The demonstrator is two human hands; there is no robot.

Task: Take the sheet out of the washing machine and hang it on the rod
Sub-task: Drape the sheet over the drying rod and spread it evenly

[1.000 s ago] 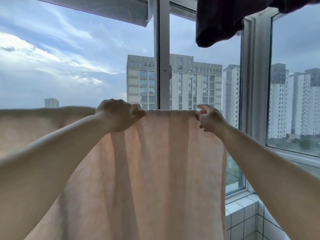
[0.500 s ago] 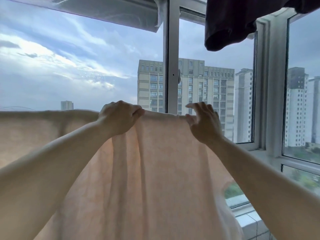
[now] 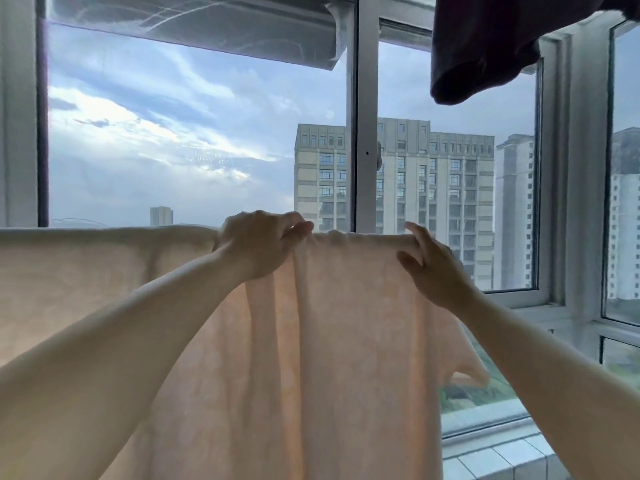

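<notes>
A pale peach sheet (image 3: 339, 341) hangs draped over a horizontal rod, which the cloth hides along its top fold. It spreads from the left edge of view to about the middle-right. My left hand (image 3: 258, 242) grips the sheet's top fold with curled fingers and thumb. My right hand (image 3: 431, 268) rests against the sheet near its right end, fingers spread and fairly straight, fingertips at the top fold. The washing machine is out of view.
A large window with a white frame (image 3: 367, 133) stands right behind the sheet. A dark garment (image 3: 485, 46) hangs overhead at the upper right. A white tiled ledge (image 3: 498, 455) runs below the window at the lower right.
My right hand let go of its pinch on the top fold and now lies spread on the cloth. The view has shifted leftward. My left hand keeps its hold.
</notes>
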